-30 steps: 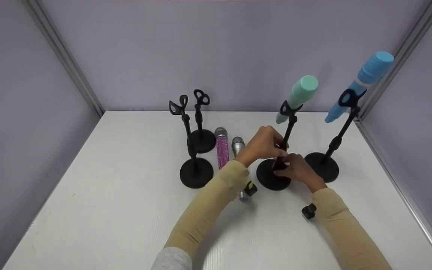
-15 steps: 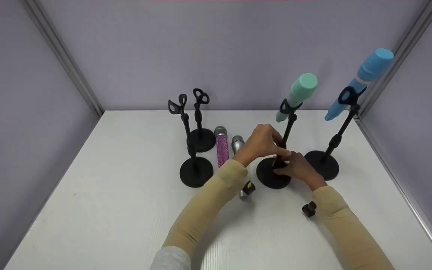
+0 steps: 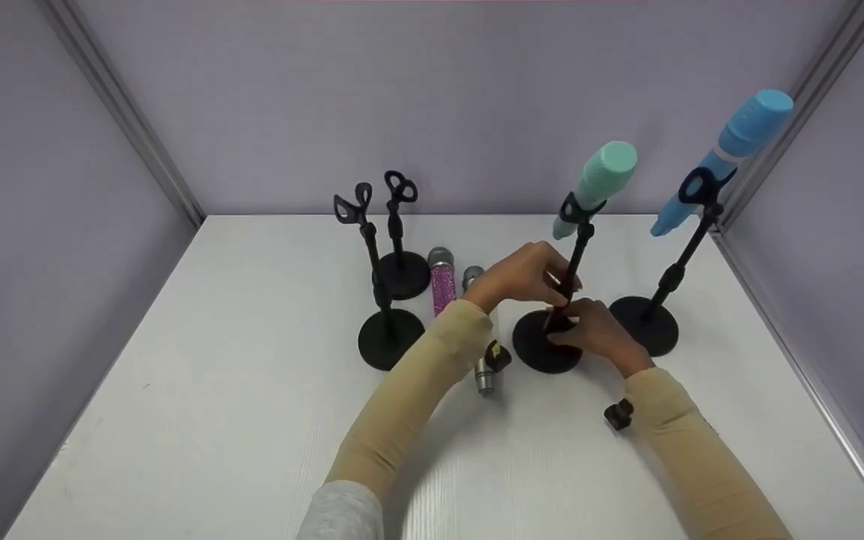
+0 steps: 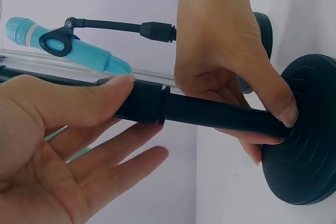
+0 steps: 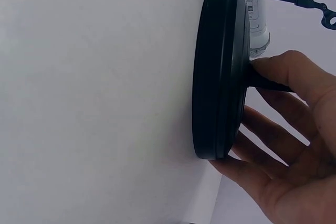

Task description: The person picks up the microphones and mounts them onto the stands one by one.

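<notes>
In the head view, my left hand (image 3: 526,276) grips the pole of a black desktop microphone stand (image 3: 539,352). The left wrist view shows its thumb and fingers on the thick collar (image 4: 139,100) partway along the pole. Lower down, my right hand (image 3: 597,334) pinches the pole just above the round base, and in the right wrist view one finger touches the base's rim (image 5: 218,72). A mint-green microphone (image 3: 606,176) sits tilted in this stand's clip. To the right, a blue microphone (image 3: 754,127) rests in the clip of another black stand (image 3: 646,334).
Two black stands with bare clips, a front one (image 3: 391,341) and a rear one (image 3: 406,276), are at the left. A pink glitter microphone (image 3: 443,289) and a silver microphone (image 3: 484,381) lie beside them, partly behind my left arm. Walls enclose the white table (image 3: 214,390).
My left hand's thumb and fingers have shifted around the pole's collar. The right hand keeps its hold near the base. The whole head view has tilted slightly.
</notes>
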Motion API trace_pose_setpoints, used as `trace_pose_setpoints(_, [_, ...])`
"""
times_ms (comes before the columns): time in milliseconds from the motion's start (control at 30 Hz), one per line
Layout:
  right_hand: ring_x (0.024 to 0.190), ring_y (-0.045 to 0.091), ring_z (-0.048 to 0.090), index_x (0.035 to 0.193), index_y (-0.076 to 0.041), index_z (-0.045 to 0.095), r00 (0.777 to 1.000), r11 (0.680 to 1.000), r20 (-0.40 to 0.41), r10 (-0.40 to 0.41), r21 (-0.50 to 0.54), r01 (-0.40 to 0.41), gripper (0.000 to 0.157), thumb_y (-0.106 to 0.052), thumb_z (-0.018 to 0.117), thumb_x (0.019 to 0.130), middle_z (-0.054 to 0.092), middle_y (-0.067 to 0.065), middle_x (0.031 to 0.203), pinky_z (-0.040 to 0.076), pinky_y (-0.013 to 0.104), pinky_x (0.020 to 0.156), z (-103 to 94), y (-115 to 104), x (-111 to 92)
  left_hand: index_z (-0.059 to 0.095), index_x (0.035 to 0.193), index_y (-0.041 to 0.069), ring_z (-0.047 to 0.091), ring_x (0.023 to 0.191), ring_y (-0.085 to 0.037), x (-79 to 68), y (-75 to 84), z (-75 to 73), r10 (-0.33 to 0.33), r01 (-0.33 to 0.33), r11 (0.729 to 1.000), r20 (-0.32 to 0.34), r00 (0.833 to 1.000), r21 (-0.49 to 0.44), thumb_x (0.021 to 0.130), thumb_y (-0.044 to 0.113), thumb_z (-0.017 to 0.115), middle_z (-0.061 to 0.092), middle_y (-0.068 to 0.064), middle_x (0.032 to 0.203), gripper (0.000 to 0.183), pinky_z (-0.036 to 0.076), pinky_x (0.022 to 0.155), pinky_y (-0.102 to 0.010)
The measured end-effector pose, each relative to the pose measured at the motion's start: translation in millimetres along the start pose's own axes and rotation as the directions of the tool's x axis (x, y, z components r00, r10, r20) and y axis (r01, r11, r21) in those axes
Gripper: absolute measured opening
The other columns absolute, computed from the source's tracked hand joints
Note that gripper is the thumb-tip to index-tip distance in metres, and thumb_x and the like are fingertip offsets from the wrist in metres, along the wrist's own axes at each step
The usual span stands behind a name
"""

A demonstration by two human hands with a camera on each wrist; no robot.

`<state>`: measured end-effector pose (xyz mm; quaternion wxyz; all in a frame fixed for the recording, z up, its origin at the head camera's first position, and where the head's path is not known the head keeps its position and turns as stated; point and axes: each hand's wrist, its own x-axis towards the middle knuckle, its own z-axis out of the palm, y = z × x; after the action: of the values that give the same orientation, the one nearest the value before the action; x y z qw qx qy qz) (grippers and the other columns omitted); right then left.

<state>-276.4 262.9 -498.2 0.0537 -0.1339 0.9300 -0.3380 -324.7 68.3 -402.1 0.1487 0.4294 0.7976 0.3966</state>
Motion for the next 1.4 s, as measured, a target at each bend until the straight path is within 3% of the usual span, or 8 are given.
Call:
trace_pose_setpoints(167, [0.125,0.045,0.062,0.11,0.002,0.077,0.999,1.0,-0.019,-0.028,-0.004,0.028,0.032,-0.015,0.079,0.083,0.074,0.02,0.122,0.048,0.059,0.106,0.7,0.7,0.7,0.08,0.101,-0.001,0.079,0.094,-0.018,1.3,0.9,0.6,0.013,-0.012,1.0,-0.039,0.999,0.027,0.082,0.0,0.083,0.081,-0.013,0.098,0.019,0.058,0.082,-0.018])
trace_pose_setpoints(433, [0.125,0.045,0.062,0.123,0.006,0.07,1.0,1.0,0.009,-0.004,0.024,0.004,0.044,-0.018,0.079,0.087,0.072,0.024,0.124,0.05,0.059,0.106,-0.9,0.7,-0.3,0.082,0.096,0.003,0.079,0.091,-0.013,3.0,3.2,1.3,-0.025,0.033,0.996,-0.101,0.995,0.084,0.078,0.007,0.089,0.082,-0.008,0.094,0.019,0.057,0.08,-0.015])
trace_pose_setpoints(700, [0.127,0.049,0.06,0.13,0.006,0.066,1.0,0.999,0.016,0.022,0.027,-0.022,0.051,-0.019,0.078,0.088,0.069,0.03,0.127,0.048,0.061,0.107,-0.4,-0.1,-1.0,0.082,0.092,0.005,0.074,0.073,-0.009,2.4,4.6,3.5,-0.051,0.077,0.983,-0.157,0.986,0.168,0.076,0.018,0.092,0.081,-0.005,0.087,0.023,0.054,0.065,-0.016])
trace_pose_setpoints(867, [0.124,0.05,0.061,0.129,0.007,0.066,1.0,1.0,0.007,0.022,0.006,-0.022,0.052,-0.021,0.079,0.087,0.069,0.031,0.126,0.049,0.061,0.105,-0.5,-0.4,-1.1,0.082,0.091,0.007,0.068,0.071,-0.007,1.6,4.0,5.6,-0.06,0.094,0.978,-0.181,0.982,0.188,0.076,0.025,0.093,0.08,-0.003,0.084,0.025,0.05,0.065,-0.016])
trace_pose_setpoints(1033, [0.124,0.051,0.061,0.128,0.008,0.066,1.0,1.0,0.004,0.018,-0.009,-0.018,0.053,-0.023,0.078,0.087,0.067,0.034,0.127,0.05,0.061,0.104,-1.3,-0.5,-0.6,0.079,0.091,0.005,0.075,0.079,-0.012,1.0,2.8,4.9,-0.028,0.048,0.988,-0.139,0.99,0.145,0.078,0.022,0.092,0.08,-0.006,0.088,0.025,0.055,0.07,-0.015])
trace_pose_setpoints(1167, [0.124,0.051,0.061,0.126,0.008,0.067,1.0,1.0,0.008,0.026,-0.008,-0.026,0.051,-0.022,0.078,0.087,0.066,0.035,0.129,0.051,0.06,0.104,-1.5,0.2,-0.2,0.077,0.105,0.004,0.078,0.098,-0.019,-0.2,1.7,3.5,-0.029,0.034,0.997,-0.076,0.997,0.066,0.08,0.015,0.09,0.08,-0.009,0.103,0.03,0.058,0.082,-0.016])
trace_pose_setpoints(1267, [0.123,0.05,0.061,0.12,0.006,0.071,1.0,1.0,0.006,0.012,-0.006,-0.012,0.044,-0.02,0.078,0.086,0.07,0.03,0.124,0.05,0.061,0.104,-1.4,0.8,0.1,0.075,0.116,0.002,0.075,0.11,-0.023,-0.7,1.7,1.6,-0.022,0.022,1.0,-0.023,0.999,0.016,0.082,0.005,0.085,0.078,-0.012,0.115,0.035,0.057,0.09,-0.019])
trace_pose_setpoints(1400, [0.119,0.044,0.063,0.111,0.001,0.076,1.0,1.0,-0.001,-0.023,0.002,0.023,0.032,-0.017,0.078,0.085,0.077,0.019,0.113,0.05,0.059,0.104,-0.2,0.7,0.7,0.075,0.114,-0.001,0.076,0.108,-0.025,-0.3,0.9,-0.5,-0.002,0.002,1.0,0.021,1.0,-0.019,0.084,-0.007,0.078,0.077,-0.015,0.115,0.031,0.059,0.088,-0.02])
